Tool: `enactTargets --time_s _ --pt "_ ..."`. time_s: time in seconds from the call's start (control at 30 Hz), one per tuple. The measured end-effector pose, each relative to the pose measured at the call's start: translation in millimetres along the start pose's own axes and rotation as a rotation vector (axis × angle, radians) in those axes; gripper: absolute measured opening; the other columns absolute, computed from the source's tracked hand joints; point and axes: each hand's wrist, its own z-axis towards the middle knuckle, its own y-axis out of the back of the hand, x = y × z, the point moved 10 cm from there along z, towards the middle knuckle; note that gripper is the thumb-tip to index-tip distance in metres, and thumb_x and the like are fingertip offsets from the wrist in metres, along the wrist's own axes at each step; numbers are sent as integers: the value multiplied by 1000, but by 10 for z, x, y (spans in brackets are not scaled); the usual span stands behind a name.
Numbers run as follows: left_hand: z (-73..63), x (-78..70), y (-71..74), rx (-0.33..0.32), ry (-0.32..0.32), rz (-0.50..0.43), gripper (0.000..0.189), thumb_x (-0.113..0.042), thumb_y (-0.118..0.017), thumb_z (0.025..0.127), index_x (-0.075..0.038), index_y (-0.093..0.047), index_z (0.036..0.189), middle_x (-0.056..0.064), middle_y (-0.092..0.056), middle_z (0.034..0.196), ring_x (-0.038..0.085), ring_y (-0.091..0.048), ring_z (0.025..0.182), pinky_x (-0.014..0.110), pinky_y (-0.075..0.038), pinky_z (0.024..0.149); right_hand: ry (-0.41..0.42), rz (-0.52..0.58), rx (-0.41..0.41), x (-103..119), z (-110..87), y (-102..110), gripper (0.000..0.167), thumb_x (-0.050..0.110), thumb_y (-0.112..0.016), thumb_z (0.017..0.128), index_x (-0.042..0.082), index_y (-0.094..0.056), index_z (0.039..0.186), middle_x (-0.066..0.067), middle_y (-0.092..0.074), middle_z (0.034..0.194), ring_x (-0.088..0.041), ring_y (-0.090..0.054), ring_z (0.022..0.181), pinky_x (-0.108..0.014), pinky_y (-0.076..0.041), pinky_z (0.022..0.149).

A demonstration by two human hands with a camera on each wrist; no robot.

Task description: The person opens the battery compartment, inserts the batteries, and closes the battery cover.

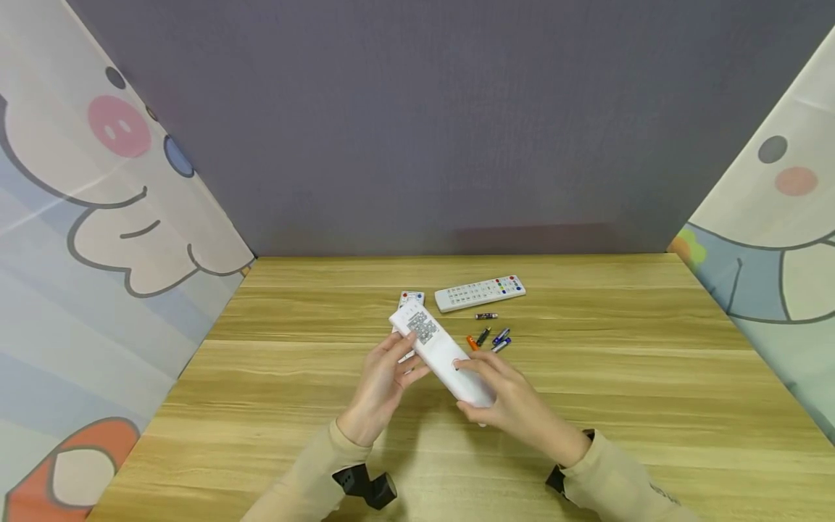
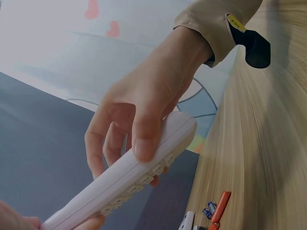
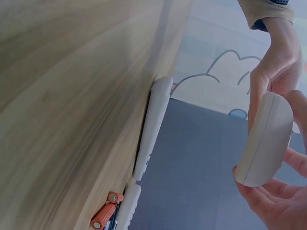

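A white remote control (image 1: 443, 355) is held above the table with its back, bearing a printed label, turned up. My left hand (image 1: 385, 380) grips its far-left end, thumb on the edge and fingers below. Around the near-right end, my right hand (image 1: 505, 391) holds it with thumb and fingers, a fingertip on the back beside a small red mark. The left wrist view shows the remote's button side (image 2: 134, 187) facing down and my right hand (image 2: 144, 105) over its end. In the right wrist view, the rounded end of the remote (image 3: 268, 139) faces the camera.
A second white remote (image 1: 479, 293) lies buttons up behind the hands. Another remote (image 1: 412, 296) is partly hidden under the held one. Several small batteries lie nearby, including an orange battery (image 1: 472, 343) and a blue battery (image 1: 501, 345). A grey panel (image 1: 457, 145) stands behind the table.
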Motion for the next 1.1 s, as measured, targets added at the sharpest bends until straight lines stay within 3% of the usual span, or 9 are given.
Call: enactTargets --time_s 0.43,0.6,0.77,0.93,1.1 --pt "19 6 4 -17 4 -25 37 -8 -49 90 7 -39 122 6 -58 94 15 -61 80 29 -53 74 -22 26 2 -50 2 -27 53 16 -77 61 5 -50 106 -7 -54 104 -18 -55 87 -24 -53 66" --pt "24 -8 20 -28 -9 -36 38 -9 -47 91 7 -38 124 6 -58 95 15 -61 80 30 -53 75 -61 88 -38 -62 -18 8 57 9 -77 63 3 -46 111 -11 -53 111 -26 -54 97 -33 -53 73" --pt "30 -13 36 -42 -13 -57 35 -8 -46 91 7 -39 122 5 -59 92 15 -61 78 30 -53 74 -119 203 -138 -91 -29 118 52 0 -76 63 3 -51 108 -10 -53 113 -22 -47 109 -35 -47 86" --pt "32 -21 51 -45 -19 -83 35 -8 -45 92 8 -38 122 5 -59 92 16 -61 78 32 -53 75 -175 363 -239 -154 -68 199 49 -8 -73 62 0 -53 106 -9 -52 110 -8 -46 104 -23 -46 82" --pt "32 -20 63 -48 -14 -108 36 -6 -42 92 8 -35 124 8 -56 96 18 -61 82 35 -51 81 -168 548 -331 -164 -106 249 45 -21 -65 61 -9 -52 102 -6 -49 109 -8 -47 99 -17 -45 82"
